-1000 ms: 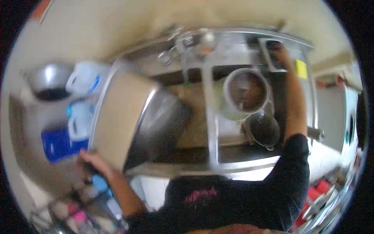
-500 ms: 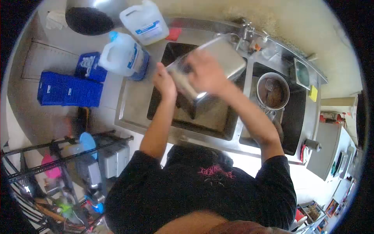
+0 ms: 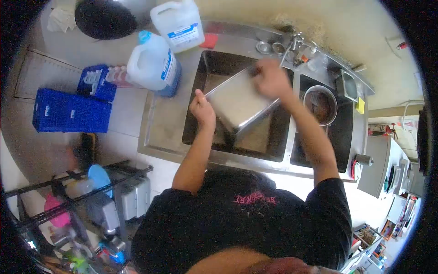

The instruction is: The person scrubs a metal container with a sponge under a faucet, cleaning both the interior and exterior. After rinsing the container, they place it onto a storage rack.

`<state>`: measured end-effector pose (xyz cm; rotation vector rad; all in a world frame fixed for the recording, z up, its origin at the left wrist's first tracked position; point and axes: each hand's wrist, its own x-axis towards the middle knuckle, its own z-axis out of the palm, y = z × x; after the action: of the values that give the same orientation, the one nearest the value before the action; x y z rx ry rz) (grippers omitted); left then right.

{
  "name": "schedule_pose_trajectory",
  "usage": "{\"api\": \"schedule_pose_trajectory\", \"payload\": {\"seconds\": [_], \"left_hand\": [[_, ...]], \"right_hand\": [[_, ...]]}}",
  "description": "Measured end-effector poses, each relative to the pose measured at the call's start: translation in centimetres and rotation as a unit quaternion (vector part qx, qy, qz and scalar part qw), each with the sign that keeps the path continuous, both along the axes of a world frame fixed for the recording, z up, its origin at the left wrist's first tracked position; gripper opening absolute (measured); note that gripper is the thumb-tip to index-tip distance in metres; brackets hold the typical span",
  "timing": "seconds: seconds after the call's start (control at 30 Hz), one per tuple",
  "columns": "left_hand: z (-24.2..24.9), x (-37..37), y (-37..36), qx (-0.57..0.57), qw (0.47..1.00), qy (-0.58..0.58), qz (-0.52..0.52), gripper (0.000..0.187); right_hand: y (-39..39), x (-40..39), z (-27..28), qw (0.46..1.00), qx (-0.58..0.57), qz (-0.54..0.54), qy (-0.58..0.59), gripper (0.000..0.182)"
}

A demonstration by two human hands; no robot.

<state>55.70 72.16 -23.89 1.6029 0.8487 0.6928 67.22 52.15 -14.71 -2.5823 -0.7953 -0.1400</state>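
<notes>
Over the left sink basin [image 3: 200, 82] a rectangular stainless steel food pan [image 3: 237, 98] is held tilted, its flat face toward me. My left hand [image 3: 203, 109] grips the pan's left edge, thumb up. On the pan's upper right part lies my right hand [image 3: 272, 81], blurred, with its fingers curled. Something dark shows at those fingertips, too smeared to name. In the right basin [image 3: 342, 141] stands a round metal pot [image 3: 320, 86] with brown residue inside.
Left of the basin stand a jug with blue liquid [image 3: 153, 68] and a second white jug [image 3: 180, 27], beside a red cloth or sponge [image 3: 209, 41]. A faucet [image 3: 296, 41] rises at the back. A yellow sponge [image 3: 360, 106] lies right. Blue crates [image 3: 70, 112] and a dish rack [image 3: 77, 201] are at left.
My right hand has moved from the pan's near left part to its upper right part. The pan has shifted slightly, and its flat face shows more. My left hand keeps its hold.
</notes>
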Motion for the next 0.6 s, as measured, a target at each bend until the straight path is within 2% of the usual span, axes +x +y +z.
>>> {"api": "schedule_pose_trajectory", "payload": {"seconds": [0.03, 0.07, 0.13, 0.2, 0.23, 0.27, 0.33, 0.4, 0.43, 0.47, 0.5, 0.53, 0.57, 0.6], "left_hand": [[-0.1, -0.2, 0.1, -0.007, 1.0, -0.008, 0.006, 0.063], [-0.3, -0.5, -0.1, -0.016, 1.0, -0.013, 0.012, 0.066], [0.2, 0.5, -0.8, -0.018, 0.999, -0.031, 0.018, 0.064], [1.0, 1.1, -1.2, -0.004, 1.0, -0.025, 0.002, 0.063], [0.2, 0.8, -1.2, -0.002, 1.0, -0.021, -0.002, 0.063], [-0.9, 0.5, -1.0, -0.017, 1.0, -0.018, 0.004, 0.061], [-2.1, -0.1, -0.2, -0.032, 0.999, -0.014, 0.01, 0.059], [-2.6, -1.1, 0.4, 0.0, 0.998, -0.053, 0.027, 0.056], [-3.2, -1.2, 0.9, -0.011, 0.997, -0.068, 0.041, 0.054], [-3.0, -1.4, 1.7, -0.009, 0.997, -0.067, 0.038, 0.054], [-2.5, -1.5, 2.6, 0.001, 0.998, -0.03, -0.046, 0.054], [-1.8, -1.5, 3.6, 0.013, 0.992, 0.007, -0.128, 0.053], [0.2, -1.6, 4.5, 0.073, 0.972, 0.036, -0.22, 0.051], [2.8, -0.6, 5.0, 0.079, 0.971, 0.037, -0.221, 0.051]], "right_hand": [[-1.1, 2.0, 1.1, 0.998, 0.01, -0.043, -0.052, 0.036], [-1.1, 1.5, 0.4, 0.998, 0.006, -0.043, -0.045, 0.036], [0.1, 0.4, 0.7, 0.999, -0.034, 0.029, -0.006, 0.037], [4.0, -4.7, 1.4, 0.983, -0.018, 0.181, -0.019, 0.034], [4.3, -6.1, 2.4, 0.977, 0.009, 0.211, -0.018, 0.03], [3.2, -4.6, 1.6, 0.978, 0.012, 0.206, -0.017, 0.03], [-1.5, 1.6, -1.8, 0.996, 0.022, 0.073, -0.055, 0.03], [-5.2, 7.1, -5.4, 0.996, 0.075, 0.007, 0.045, 0.032], [-6.1, 7.3, -7.5, 0.996, 0.075, 0.006, 0.048, 0.032], [-6.6, 7.4, -9.6, 0.936, 0.276, -0.028, 0.216, 0.029], [-6.9, 7.7, -10.9, 0.808, 0.459, -0.057, 0.364, 0.026], [-7.1, 6.8, -11.3, 0.797, 0.44, -0.124, 0.395, 0.021], [-7.8, 7.7, -13.5, 0.796, 0.453, -0.062, 0.397, 0.02], [-8.4, 8.3, -16.0, 0.791, 0.463, -0.001, 0.401, 0.02]]}}
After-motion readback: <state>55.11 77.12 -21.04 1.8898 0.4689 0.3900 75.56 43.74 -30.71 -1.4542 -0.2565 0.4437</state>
